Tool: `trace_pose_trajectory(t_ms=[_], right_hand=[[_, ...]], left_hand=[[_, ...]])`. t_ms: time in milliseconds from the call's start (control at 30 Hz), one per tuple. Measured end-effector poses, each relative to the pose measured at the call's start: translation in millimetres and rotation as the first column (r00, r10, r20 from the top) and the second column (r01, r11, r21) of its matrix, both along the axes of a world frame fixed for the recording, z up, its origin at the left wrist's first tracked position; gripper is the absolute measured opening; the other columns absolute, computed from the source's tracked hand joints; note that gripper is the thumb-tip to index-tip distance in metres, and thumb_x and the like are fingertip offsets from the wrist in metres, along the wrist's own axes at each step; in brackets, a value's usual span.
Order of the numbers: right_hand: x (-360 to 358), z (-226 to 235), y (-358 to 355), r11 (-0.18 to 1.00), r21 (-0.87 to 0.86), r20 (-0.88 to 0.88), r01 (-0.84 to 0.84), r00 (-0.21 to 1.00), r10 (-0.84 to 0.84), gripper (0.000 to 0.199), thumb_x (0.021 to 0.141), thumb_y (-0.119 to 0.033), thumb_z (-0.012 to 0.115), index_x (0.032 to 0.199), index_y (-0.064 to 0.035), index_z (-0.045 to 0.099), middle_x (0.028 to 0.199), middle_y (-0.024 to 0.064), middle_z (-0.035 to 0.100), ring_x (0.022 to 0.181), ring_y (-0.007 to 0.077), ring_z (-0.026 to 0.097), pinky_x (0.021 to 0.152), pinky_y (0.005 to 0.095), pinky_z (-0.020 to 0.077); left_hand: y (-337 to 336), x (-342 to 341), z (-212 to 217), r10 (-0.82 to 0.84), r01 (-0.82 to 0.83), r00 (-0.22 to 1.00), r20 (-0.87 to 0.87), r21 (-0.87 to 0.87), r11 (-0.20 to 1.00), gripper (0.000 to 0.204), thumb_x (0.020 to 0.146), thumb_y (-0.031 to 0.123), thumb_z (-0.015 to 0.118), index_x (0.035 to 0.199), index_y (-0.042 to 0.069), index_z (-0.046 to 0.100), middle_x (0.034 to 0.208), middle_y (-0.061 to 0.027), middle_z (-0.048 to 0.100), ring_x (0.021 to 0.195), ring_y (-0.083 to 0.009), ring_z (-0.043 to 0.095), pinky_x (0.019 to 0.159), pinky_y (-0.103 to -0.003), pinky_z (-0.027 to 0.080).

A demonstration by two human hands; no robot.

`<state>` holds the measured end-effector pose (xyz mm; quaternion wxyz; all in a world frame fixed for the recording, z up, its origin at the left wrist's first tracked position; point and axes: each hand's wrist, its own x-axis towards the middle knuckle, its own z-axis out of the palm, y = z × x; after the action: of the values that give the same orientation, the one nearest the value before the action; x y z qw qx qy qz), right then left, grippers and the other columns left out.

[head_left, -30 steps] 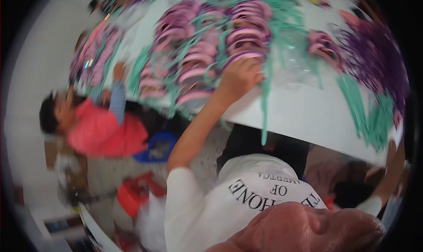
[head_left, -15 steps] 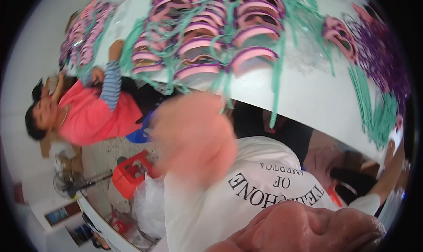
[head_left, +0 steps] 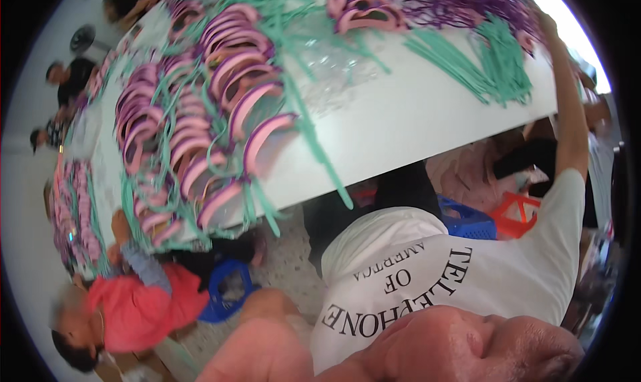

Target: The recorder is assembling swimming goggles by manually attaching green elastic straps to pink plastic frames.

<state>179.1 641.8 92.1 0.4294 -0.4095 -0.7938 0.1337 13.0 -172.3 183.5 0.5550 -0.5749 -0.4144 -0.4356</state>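
Head view: white table (head_left: 427,121) bears pink visors (head_left: 220,115); fingers' state can't be told.

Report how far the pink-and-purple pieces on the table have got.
Seemingly done: a heap of pink-and-purple curved pieces, green strips among them, covers the table's left half. In hand: the right hand reaches toward the purple strips at the far edge. Left: a loose pile of green strips beside them.

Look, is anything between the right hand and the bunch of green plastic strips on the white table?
Nothing visible. The right hand reaches right beside the bunch of green plastic strips at the white table's edge; whether it touches is unclear.
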Motion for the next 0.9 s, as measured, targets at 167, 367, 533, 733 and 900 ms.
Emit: trace_pose_trajectory(t_ms=[167,367,533,733,900], right_hand=[[50.2,16.4,-22.4,0.998,-0.028,-0.052,0.06,0.997,-0.061,0.037,0.103,-0.023,0.061,0.137,-0.0112,0.063,0.09,-0.0021,0.071,0.075,0.0043,0.065,0.06,0.0191,0.0475],[47.7,18.6,-44.1,0.996,-0.079,-0.105,0.045,0.993,-0.053,0.034,0.103,-0.022,0.061,0.135,-0.0114,0.065,0.091,-0.0022,0.072,0.075,0.0043,0.066,0.06,0.019,0.0474],[38.3,8.0,-30.0,0.993,-0.114,-0.061,0.019,0.998,-0.026,0.032,0.104,-0.021,0.06,0.134,-0.0116,0.067,0.091,-0.0022,0.072,0.075,0.0042,0.066,0.06,0.0189,0.0473],[-44.1,17.8,-10.7,0.958,-0.138,0.064,-0.251,0.963,0.261,0.03,0.104,-0.02,0.06,0.131,-0.0119,0.069,0.092,-0.0022,0.072,0.075,0.0042,0.066,0.061,0.0188,0.0472],[-152.1,0.1,-171.1,0.642,-0.249,-0.013,-0.725,0.665,0.746,0.028,0.101,-0.019,0.061,0.126,-0.0099,0.071,0.091,0.0032,0.072,0.075,0.0102,0.066,0.063,0.0242,0.0486]], left_hand=[[30.7,-13.6,-4.1,-0.143,0.158,0.984,0.11,-0.133,0.979,0.039,0.105,0.029,0.043,0.14,0.012,0.048,0.147,-0.007,0.041,0.118,-0.0282,0.046,0.102,-0.045,0.038],[54.7,13.3,0.4,-0.282,0.52,0.74,0.611,-0.254,0.815,0.041,0.109,0.034,0.034,0.123,0.004,0.057,0.129,-0.0181,0.052,0.1,-0.034,0.055,0.093,-0.047,0.046],[85.3,48.5,16.1,-0.207,0.833,0.135,0.969,0.002,0.554,0.056,0.111,0.038,0.026,0.109,-0.003,0.065,0.114,-0.0274,0.061,0.085,-0.0388,0.062,0.086,-0.048,0.052],[87.2,37.7,-4.3,-0.443,0.918,-0.326,0.835,0.391,0.062,0.085,0.108,0.062,0.02,0.112,-0.006,0.07,0.124,-0.0342,0.061,0.101,-0.0404,0.063,0.094,-0.048,0.049],[54.5,-14.0,-74.5,-0.528,0.963,-0.135,0.839,0.236,0.129,0.087,0.108,0.063,0.015,0.09,0.005,0.076,0.109,-0.0306,0.068,0.095,-0.041,0.065,0.086,-0.054,0.053]])
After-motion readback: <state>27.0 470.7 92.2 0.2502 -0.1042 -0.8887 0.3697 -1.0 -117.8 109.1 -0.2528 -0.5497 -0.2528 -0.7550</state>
